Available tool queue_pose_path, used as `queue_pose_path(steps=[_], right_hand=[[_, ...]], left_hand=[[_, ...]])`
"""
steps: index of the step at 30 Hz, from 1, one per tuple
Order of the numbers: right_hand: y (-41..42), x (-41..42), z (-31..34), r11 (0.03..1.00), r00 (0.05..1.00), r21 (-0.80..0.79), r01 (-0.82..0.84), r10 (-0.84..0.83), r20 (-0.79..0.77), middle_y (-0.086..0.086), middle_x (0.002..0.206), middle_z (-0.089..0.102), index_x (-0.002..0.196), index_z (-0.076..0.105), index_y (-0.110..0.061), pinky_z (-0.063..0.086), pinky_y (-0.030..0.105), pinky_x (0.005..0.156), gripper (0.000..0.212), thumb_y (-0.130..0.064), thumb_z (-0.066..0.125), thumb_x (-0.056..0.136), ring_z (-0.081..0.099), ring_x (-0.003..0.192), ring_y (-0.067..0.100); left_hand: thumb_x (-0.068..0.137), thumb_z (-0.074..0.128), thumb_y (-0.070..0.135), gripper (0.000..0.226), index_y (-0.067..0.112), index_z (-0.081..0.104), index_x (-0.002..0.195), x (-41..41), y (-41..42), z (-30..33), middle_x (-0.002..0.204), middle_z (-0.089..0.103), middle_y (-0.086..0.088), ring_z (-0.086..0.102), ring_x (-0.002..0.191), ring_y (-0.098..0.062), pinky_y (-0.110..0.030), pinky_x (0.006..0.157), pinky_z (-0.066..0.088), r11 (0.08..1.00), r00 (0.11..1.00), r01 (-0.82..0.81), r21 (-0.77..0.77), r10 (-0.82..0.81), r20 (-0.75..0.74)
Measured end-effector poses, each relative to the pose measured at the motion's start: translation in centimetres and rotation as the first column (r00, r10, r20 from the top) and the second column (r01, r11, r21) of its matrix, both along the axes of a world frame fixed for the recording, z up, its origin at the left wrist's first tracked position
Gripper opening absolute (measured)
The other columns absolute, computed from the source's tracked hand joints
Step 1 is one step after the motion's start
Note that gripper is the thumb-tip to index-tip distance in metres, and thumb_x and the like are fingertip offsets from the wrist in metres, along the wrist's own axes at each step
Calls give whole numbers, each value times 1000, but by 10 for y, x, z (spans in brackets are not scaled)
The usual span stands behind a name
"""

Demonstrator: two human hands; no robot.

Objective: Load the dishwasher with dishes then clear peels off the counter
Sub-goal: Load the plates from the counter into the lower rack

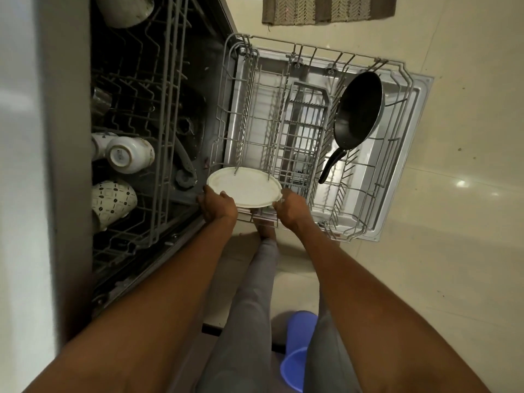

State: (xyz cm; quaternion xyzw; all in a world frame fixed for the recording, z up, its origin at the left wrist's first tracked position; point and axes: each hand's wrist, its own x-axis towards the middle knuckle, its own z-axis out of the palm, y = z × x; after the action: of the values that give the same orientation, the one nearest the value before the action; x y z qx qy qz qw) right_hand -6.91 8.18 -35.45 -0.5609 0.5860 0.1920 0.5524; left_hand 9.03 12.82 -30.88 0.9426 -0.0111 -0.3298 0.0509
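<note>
I hold the plate [246, 191] at the near corner of the pulled-out lower rack [365, 222], two tines crossing its far edge. My left hand [217, 207] has its grip curled round the plate's left rim; my right hand [289, 209] pinches the right rim. A pan [357, 109] leans on the rack's right side. Mugs [131, 156] lie in the upper rack [158, 143] to the left.

A white plate [244, 188], black pan [357, 109], grey rack [249, 89], blue cup [297, 355], and brown zigzag-patterned rug [326, 8].
</note>
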Motion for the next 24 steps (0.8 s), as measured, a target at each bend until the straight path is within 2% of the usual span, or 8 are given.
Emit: queue_pose_path(steps=[4, 9, 12, 15, 18, 22, 24], right_hand=[[-1, -18, 28, 997, 998, 24, -67, 67, -11, 23, 113, 72, 134, 57, -6, 58, 49, 90, 39, -26, 60, 101, 69, 104, 40], [-8, -44, 85, 979, 979, -31, -203, 204, 25, 20, 124, 68, 136, 58, -7, 56, 45, 94, 36, -25, 53, 104, 66, 111, 38], [-18, -62, 120, 965, 966, -55, -257, 258, 16, 18, 122, 69, 127, 65, -8, 55, 40, 93, 33, -29, 52, 104, 66, 110, 37], [-31, -85, 157, 966, 967, -62, -252, 254, 21, 16, 111, 73, 117, 70, -8, 57, 42, 91, 32, -32, 52, 104, 71, 101, 36], [-44, -115, 195, 970, 974, -99, -222, 224, 11, 16, 104, 76, 116, 70, -7, 59, 45, 88, 34, -34, 53, 104, 73, 94, 33], [-52, -154, 237, 973, 981, -132, -190, 192, 2, 16, 95, 76, 108, 70, -7, 60, 49, 86, 33, -35, 55, 102, 74, 91, 36], [-53, -167, 254, 978, 986, -133, -161, 164, 9, 14, 84, 75, 101, 70, -7, 60, 53, 86, 31, -34, 55, 102, 74, 90, 38]], left_hand=[[102, 50, 13, 42, 6, 46, 143, -18, 5, 35, 148, 34, -21, 46, 130, -36, -33, 107, 35, 996, 997, 78, -34, -78, 23], [96, 53, 7, 44, 6, 50, 140, -50, 16, 85, 143, 38, -22, 45, 130, -36, -34, 108, 34, 978, 983, 178, -111, -181, -11], [94, 53, 6, 36, 2, 57, 129, -69, 24, 119, 140, 42, -22, 49, 125, -39, -37, 106, 39, 945, 956, 285, -159, -293, -29], [94, 51, 3, 27, 1, 63, 117, -90, 31, 159, 133, 49, -21, 54, 118, -39, -40, 100, 44, 913, 926, 359, -195, -374, -49], [91, 52, 0, 26, 3, 65, 114, -108, 37, 205, 121, 61, -21, 60, 110, -37, -41, 92, 49, 877, 895, 425, -223, -443, -38], [93, 55, 4, 10, 5, 64, 97, -129, 53, 269, 102, 68, -21, 63, 93, -35, -41, 82, 52, 865, 888, 446, -232, -459, -3], [96, 52, 6, 13, 10, 61, 88, -138, 65, 293, 99, 69, -19, 60, 85, -28, -39, 80, 51, 873, 901, 423, -242, -435, 7]])
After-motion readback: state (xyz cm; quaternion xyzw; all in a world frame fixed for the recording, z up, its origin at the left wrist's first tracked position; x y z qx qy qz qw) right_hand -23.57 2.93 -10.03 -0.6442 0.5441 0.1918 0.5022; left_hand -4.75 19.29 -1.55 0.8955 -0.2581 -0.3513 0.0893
